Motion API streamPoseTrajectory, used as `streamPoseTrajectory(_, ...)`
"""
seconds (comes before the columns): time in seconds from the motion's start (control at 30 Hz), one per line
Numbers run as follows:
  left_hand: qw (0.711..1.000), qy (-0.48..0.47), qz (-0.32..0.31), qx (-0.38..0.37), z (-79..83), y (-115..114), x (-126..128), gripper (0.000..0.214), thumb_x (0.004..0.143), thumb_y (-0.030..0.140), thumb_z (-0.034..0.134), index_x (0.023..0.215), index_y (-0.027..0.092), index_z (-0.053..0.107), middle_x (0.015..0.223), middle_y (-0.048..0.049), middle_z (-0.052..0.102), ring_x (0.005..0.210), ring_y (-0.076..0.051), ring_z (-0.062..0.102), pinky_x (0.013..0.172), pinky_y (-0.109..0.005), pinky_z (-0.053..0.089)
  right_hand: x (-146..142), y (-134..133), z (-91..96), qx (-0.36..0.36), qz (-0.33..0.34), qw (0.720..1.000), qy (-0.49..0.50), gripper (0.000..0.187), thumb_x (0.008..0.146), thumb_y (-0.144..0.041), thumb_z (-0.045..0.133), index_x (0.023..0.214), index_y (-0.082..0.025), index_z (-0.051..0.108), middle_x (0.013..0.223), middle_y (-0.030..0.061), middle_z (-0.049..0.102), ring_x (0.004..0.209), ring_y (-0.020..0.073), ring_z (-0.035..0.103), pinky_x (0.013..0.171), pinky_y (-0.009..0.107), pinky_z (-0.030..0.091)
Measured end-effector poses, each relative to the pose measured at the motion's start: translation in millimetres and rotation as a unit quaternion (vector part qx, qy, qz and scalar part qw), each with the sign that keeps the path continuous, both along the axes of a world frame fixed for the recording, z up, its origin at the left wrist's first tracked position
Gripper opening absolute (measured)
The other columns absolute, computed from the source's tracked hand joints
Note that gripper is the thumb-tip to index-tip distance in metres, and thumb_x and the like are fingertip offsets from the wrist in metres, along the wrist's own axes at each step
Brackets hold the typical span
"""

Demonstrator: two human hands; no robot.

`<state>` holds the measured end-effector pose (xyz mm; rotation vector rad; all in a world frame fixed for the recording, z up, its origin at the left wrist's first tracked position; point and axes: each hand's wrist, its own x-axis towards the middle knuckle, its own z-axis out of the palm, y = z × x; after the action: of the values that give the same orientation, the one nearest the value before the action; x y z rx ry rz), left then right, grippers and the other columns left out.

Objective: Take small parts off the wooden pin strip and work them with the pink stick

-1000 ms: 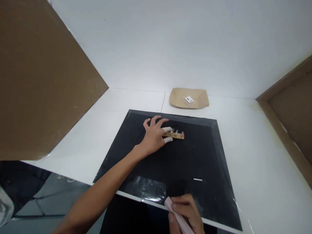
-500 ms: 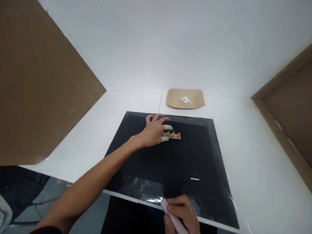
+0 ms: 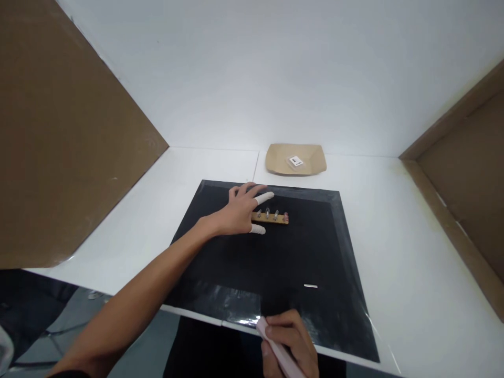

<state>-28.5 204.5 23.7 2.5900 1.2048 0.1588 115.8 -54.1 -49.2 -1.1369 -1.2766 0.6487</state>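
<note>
My left hand (image 3: 239, 211) is over the black mat with its fingers spread. White covers sit on its thumb and index finger, which stand apart on either side of a narrow tan strip (image 3: 271, 217). Several small clear pieces stand up in a row along that strip, and its left end is hidden by the hand. At the front edge of the mat, my right hand (image 3: 293, 341) is closed around a pale pink, pen-shaped tool (image 3: 277, 349), whose lower end runs out of view. A small silver bar (image 3: 311, 286) lies on the mat ahead of the right hand.
A black mat (image 3: 315, 247) covers the middle of the white table (image 3: 378, 210). Behind it stands a tan paper tray (image 3: 271, 157) with a small labelled clear case (image 3: 295, 162) inside. Brown panels (image 3: 79, 131) rise at left and right, a white wall at the back.
My left thumb and index finger have spread apart, letting go of the tan strip, and the hand has shifted slightly left. My right hand still holds the pink tool. The view has turned slightly.
</note>
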Motion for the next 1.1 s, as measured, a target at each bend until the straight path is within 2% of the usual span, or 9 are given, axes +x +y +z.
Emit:
streamPoseTrajectory(0.1, 0.998, -0.055, 0.031, -0.015, 0.1, -2, -21, 0.094, 0.077, 0.061, 0.081, 0.157, 0.034, 0.039, 0.171, -0.0125, 0.028, 0.158, -0.042, 0.022, 0.124, -0.062, 0.02, 5, 3, -4.4, 0.001, 0.031, 0.999, -0.01, 0.024, 0.091, -0.005, 0.054, 0.106, -0.022, 0.062, 0.101, 0.0045, 0.059, 0.086, 0.014, 0.065, 0.072, 0.026, 0.056)
streamPoseTrajectory(0.17, 0.988, -0.099, 0.115, -0.008, -8.2, -4, -35, 0.081, 0.086, 0.062, 0.071, 0.156, 0.036, 0.039, 0.17, -0.0087, 0.032, 0.156, -0.033, 0.03, 0.126, -0.054, 0.024, 11, 6, -6.1, 0.012, 0.067, 0.997, -0.03, 0.027, 0.091, -0.004, 0.056, 0.111, -0.022, 0.062, 0.105, 0.0052, 0.059, 0.09, 0.0136, 0.067, 0.075, 0.025, 0.058)
streamPoseTrajectory(0.27, 0.975, -0.11, 0.19, 0.022, -29.3, -10, -52, 0.066, 0.1, 0.06, 0.049, 0.155, 0.025, 0.039, 0.168, -0.0178, 0.032, 0.153, -0.034, 0.037, 0.122, -0.059, 0.026, 25, 11, -0.1, 0.031, 0.113, 0.992, -0.042, 0.029, 0.092, -0.005, 0.058, 0.114, -0.023, 0.062, 0.11, 0.0049, 0.06, 0.093, 0.0125, 0.069, 0.077, 0.022, 0.06)
streamPoseTrajectory(0.43, 0.963, -0.103, 0.235, 0.075, -56.1, -21, -57, 0.061, 0.103, 0.056, 0.041, 0.151, 0.019, 0.043, 0.168, -0.0205, 0.032, 0.153, -0.036, 0.034, 0.12, -0.062, 0.022, 72, 27, 28.8, 0.017, 0.059, 0.991, -0.115, 0.017, 0.093, -0.016, 0.067, 0.106, -0.027, 0.072, 0.109, 0.0046, 0.062, 0.094, 0.0139, 0.07, 0.075, 0.022, 0.058)
streamPoseTrajectory(0.53, 0.963, -0.091, 0.236, 0.093, -59.2, -30, -57, 0.059, 0.103, 0.053, 0.044, 0.151, 0.019, 0.044, 0.168, -0.0203, 0.032, 0.152, -0.036, 0.034, 0.119, -0.06, 0.023, 107, 58, 38.6, -0.055, 0.043, 0.989, -0.133, 0.015, 0.094, -0.033, 0.07, 0.105, -0.026, 0.077, 0.092, 0.0027, 0.062, 0.079, 0.0133, 0.065, 0.066, 0.024, 0.054)
streamPoseTrajectory(0.67, 0.962, -0.069, 0.239, 0.11, -58.4, -44, -64, 0.062, 0.101, 0.052, 0.045, 0.153, 0.018, 0.042, 0.167, -0.0217, 0.034, 0.15, -0.041, 0.035, 0.116, -0.063, 0.027, 142, 116, 36.1, -0.111, 0.021, 0.988, -0.107, 0.031, 0.092, -0.049, 0.073, 0.101, -0.019, 0.074, 0.096, 0.0064, 0.072, 0.083, 0.0159, 0.068, 0.071, 0.026, 0.056)
streamPoseTrajectory(0.83, 0.959, -0.053, 0.24, 0.137, -60.3, -56, -73, 0.067, 0.101, 0.049, 0.043, 0.156, 0.012, 0.037, 0.165, -0.0267, 0.033, 0.147, -0.045, 0.037, 0.114, -0.065, 0.028, 156, 172, 30.5, -0.164, 0.062, 0.98, -0.1, 0.043, 0.104, -0.049, 0.059, 0.128, -0.013, 0.059, 0.082, -0.0003, 0.067, 0.051, 0.0065, 0.055, 0.046, 0.018, 0.046)
streamPoseTrajectory(0.97, 0.961, -0.049, 0.222, 0.16, -64.2, -62, -68, 0.068, 0.1, 0.049, 0.044, 0.156, 0.012, 0.037, 0.166, -0.0252, 0.034, 0.146, -0.043, 0.039, 0.116, -0.064, 0.026, 154, 190, 23.3, -0.145, 0.062, 0.976, -0.153, 0.048, 0.108, -0.047, 0.052, 0.145, -0.017, 0.048, 0.109, 0.0077, 0.069, 0.07, 0.0112, 0.067, 0.06, 0.024, 0.058)
streamPoseTrajectory(1.1, 0.96, -0.048, 0.21, 0.18, -66.9, -67, -61, 0.064, 0.101, 0.051, 0.044, 0.155, 0.018, 0.04, 0.166, -0.0194, 0.037, 0.145, -0.04, 0.041, 0.118, -0.063, 0.022, 150, 189, 13.6, -0.094, 0.038, 0.957, -0.27, 0.043, 0.106, -0.037, 0.058, 0.145, -0.02, 0.052, 0.125, 0.0102, 0.067, 0.106, 0.0214, 0.07, 0.096, 0.045, 0.06)
